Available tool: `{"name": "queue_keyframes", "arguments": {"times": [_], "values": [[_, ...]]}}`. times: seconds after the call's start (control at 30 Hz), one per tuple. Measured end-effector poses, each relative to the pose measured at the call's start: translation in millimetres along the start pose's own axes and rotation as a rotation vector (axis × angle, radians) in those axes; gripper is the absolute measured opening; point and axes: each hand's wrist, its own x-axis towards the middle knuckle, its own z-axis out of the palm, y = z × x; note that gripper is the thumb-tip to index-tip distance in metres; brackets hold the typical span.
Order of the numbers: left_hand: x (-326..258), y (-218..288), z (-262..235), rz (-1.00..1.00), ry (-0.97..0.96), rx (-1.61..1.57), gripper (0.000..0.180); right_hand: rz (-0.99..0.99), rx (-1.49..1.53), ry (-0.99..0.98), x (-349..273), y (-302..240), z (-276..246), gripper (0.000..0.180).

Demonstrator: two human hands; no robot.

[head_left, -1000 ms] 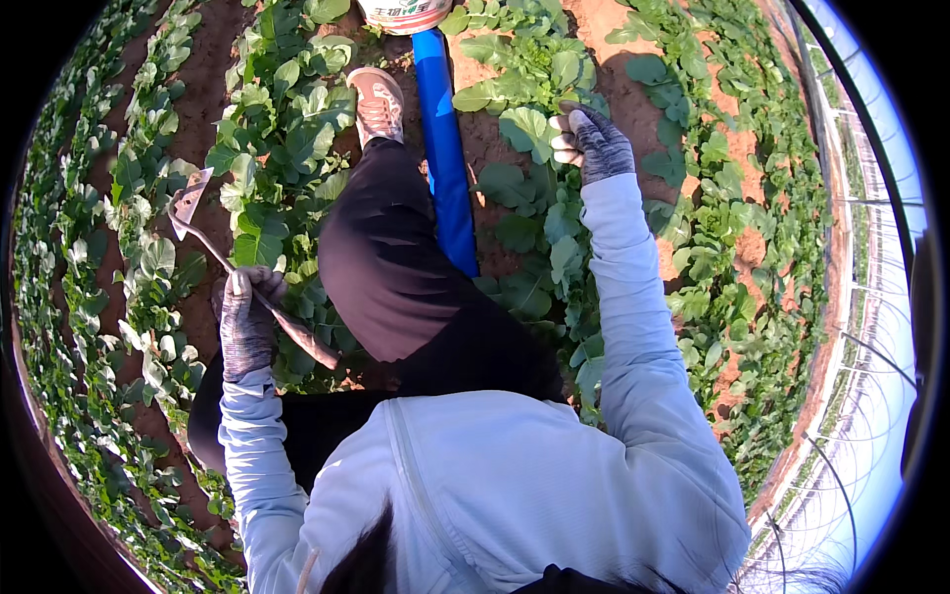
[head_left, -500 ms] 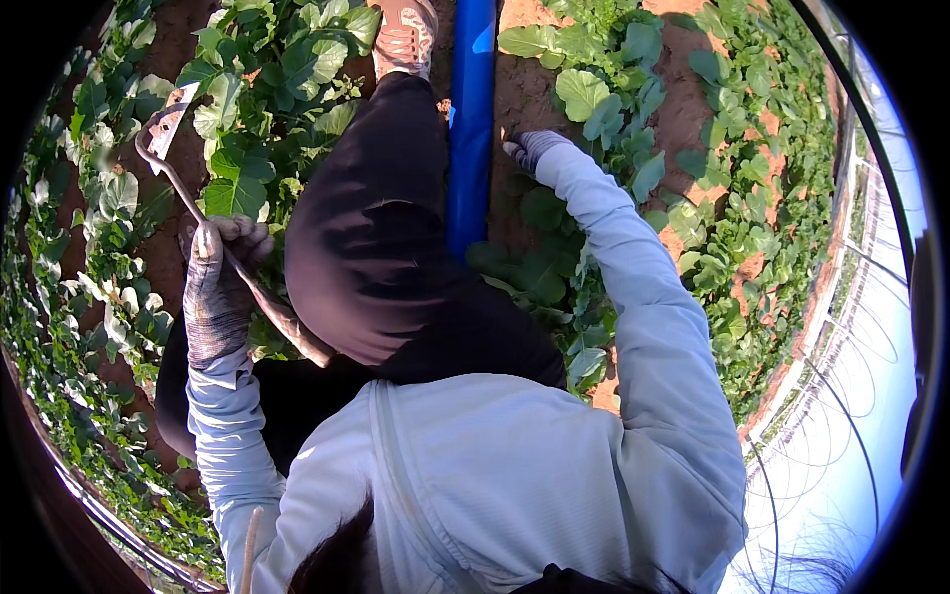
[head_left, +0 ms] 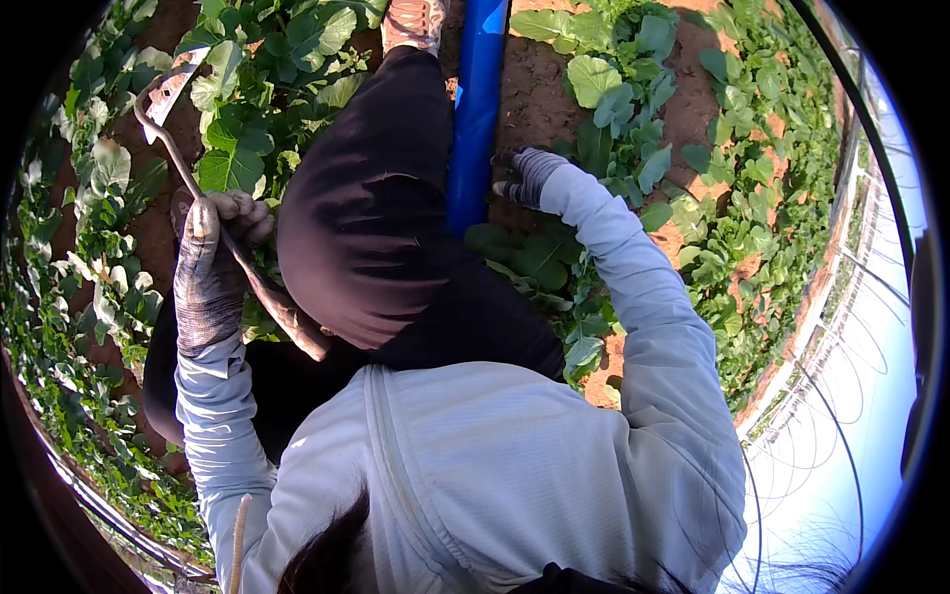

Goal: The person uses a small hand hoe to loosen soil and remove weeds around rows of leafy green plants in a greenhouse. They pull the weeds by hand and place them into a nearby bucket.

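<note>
The hands work on either side of the blue pipe (head_left: 477, 109): the left hand (head_left: 210, 267), well left of it, grips a hand hoe (head_left: 198, 188) raised over leafy plants (head_left: 267, 89); the right hand (head_left: 529, 176), just right of the pipe, presses fingers-down on soil (head_left: 539, 94), grasp unclear. A bent knee (head_left: 366, 208) blocks the ground between.

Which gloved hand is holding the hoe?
The left hand. Its glove is closed around the hoe handle, blade raised over the leafy plants. The right hand holds no tool; it reaches down to the soil beside the blue pipe.
</note>
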Motion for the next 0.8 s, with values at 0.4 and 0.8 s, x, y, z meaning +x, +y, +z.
{"name": "queue_keyframes", "arguments": {"times": [0.4,0.8], "values": [[4,-6,0,0.025,-0.079,0.023,0.029,0.422,-0.304,0.109,34,9,47,0.029],[3,-9,-2,0.043,-0.065,0.044,0.027,0.243,-0.504,0.073,63,17,58,0.024]]}}
